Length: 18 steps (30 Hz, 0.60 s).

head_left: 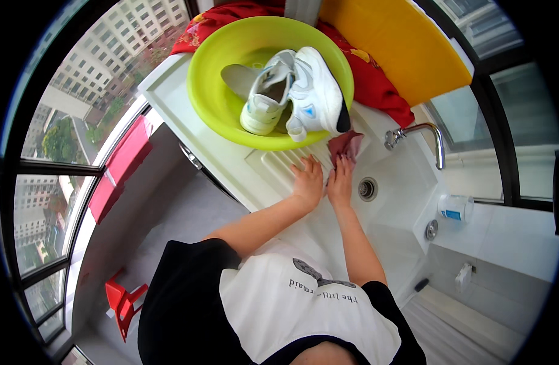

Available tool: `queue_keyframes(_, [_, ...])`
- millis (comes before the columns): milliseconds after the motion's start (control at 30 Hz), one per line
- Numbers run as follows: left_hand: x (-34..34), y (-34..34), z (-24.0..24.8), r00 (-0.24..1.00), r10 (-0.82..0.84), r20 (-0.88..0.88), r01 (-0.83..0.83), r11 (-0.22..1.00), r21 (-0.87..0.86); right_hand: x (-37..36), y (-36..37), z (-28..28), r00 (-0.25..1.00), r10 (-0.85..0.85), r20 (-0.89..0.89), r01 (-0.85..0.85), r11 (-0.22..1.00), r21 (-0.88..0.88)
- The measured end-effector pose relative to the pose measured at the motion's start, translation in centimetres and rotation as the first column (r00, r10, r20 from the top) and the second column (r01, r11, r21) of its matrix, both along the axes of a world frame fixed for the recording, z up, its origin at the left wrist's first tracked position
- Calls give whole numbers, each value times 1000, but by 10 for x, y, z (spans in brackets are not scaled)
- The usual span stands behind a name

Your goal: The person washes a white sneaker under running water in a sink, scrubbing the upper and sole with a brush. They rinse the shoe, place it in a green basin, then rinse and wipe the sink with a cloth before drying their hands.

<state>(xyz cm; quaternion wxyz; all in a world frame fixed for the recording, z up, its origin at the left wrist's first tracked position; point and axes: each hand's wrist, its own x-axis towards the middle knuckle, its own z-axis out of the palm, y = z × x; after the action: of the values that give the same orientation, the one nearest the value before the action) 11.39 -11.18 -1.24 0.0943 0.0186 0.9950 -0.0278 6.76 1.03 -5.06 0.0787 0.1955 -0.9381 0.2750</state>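
On the ribbed washboard (pixel 278 163) of the white sink, my left hand (pixel 309 181) lies flat with its fingers apart. Close beside it, my right hand (pixel 340 184) is stretched out, its fingertips touching a crumpled dark-pink cloth (pixel 345 146). The cloth bunches up beyond those fingers at the basin's edge. Just past both hands stands a lime-green basin (pixel 209 91) on the counter. Inside it rest a white sneaker (pixel 316 91) lying on its side, another white sneaker (pixel 264 100) with its opening showing, and a grey insole (pixel 240 79).
A chrome faucet (pixel 434 137) and a drain (pixel 368 189) are at the right. A clear plastic container (pixel 456 208) sits on the right ledge. Behind the basin are red fabric (pixel 377 85) and a yellow panel (pixel 395 45). A red stool (pixel 122 301) stands lower left, by the windows.
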Motion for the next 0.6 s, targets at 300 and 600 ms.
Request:
queue_keyframes(300, [-2,-73,8,978,-102,-180,189,795,576,114,-9,32,980,163,116,-156,985,-72])
queue_keyframes(600, [-18,-97,0,978,-206,-35,166,667,726,87,-12,99,976,34,216,68,893,-446])
